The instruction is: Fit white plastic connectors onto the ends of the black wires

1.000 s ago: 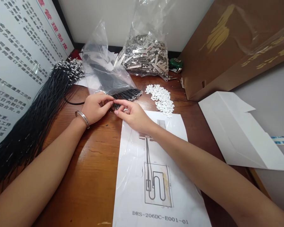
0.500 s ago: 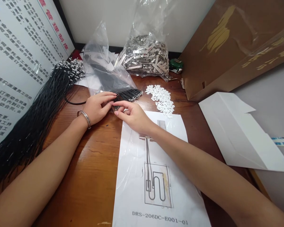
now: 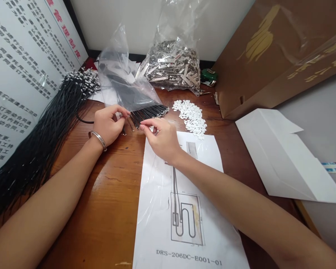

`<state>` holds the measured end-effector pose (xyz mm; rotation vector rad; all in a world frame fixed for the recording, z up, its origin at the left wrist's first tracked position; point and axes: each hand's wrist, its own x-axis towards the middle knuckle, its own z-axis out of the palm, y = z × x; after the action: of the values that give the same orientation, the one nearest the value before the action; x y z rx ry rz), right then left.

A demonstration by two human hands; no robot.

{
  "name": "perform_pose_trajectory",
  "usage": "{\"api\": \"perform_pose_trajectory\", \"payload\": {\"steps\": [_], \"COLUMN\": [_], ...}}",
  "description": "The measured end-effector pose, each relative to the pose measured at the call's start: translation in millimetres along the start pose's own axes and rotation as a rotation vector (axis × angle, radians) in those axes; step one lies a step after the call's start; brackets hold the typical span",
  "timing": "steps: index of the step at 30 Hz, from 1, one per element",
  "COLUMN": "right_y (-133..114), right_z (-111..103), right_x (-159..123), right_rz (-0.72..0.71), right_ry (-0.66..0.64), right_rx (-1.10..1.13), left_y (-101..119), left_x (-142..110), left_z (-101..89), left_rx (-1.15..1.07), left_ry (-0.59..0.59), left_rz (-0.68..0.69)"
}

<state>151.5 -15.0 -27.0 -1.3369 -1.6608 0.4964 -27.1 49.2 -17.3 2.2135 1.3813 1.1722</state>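
Note:
My left hand (image 3: 108, 125), with a metal bangle on the wrist, pinches the ends of thin black wires drawn out of a fan of black wires (image 3: 149, 111) that sticks out of a clear plastic bag (image 3: 120, 82). My right hand (image 3: 161, 138) is curled, thumb and forefinger pinched close by the same wire ends; what it grips is too small to name. A pile of small white plastic housings (image 3: 190, 115) lies just right of the hands. Under my right forearm lies a printed drawing sheet (image 3: 184, 209) in a clear sleeve.
A thick bundle of black wires (image 3: 42, 138) runs along the left beside a printed notice board (image 3: 19, 67). A bag of metal terminals (image 3: 172, 67) stands at the back. A brown cardboard box (image 3: 274, 52) and white folded paper (image 3: 282, 157) are on the right of the wooden table (image 3: 109, 194).
My hands have drawn apart: the left moved left, pulling a few wire ends from the fan, and the right curled tighter and shifted slightly right.

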Motion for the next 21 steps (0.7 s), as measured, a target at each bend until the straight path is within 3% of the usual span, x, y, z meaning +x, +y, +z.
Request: {"api": "perform_pose_trajectory", "payload": {"steps": [8,13,21], "right_y": [1.7,6.1,7.2], "right_z": [-1.3,1.5,0.5], "right_x": [1.2,1.3,1.4], "right_rz": [-0.073,-0.039,-0.028], "right_ry": [-0.055,-0.177,-0.258], "right_rx": [-0.286,-0.329,-0.299], "left_y": [0.6,-1.5,3.0], "left_x": [0.0,-0.6,-1.8], "left_z": [0.5,1.2,1.2], "left_rx": [-0.023,0.008,0.004], "left_ry": [0.043,0.037,-0.056], "left_rz": [-0.048,-0.031,0.07]}}
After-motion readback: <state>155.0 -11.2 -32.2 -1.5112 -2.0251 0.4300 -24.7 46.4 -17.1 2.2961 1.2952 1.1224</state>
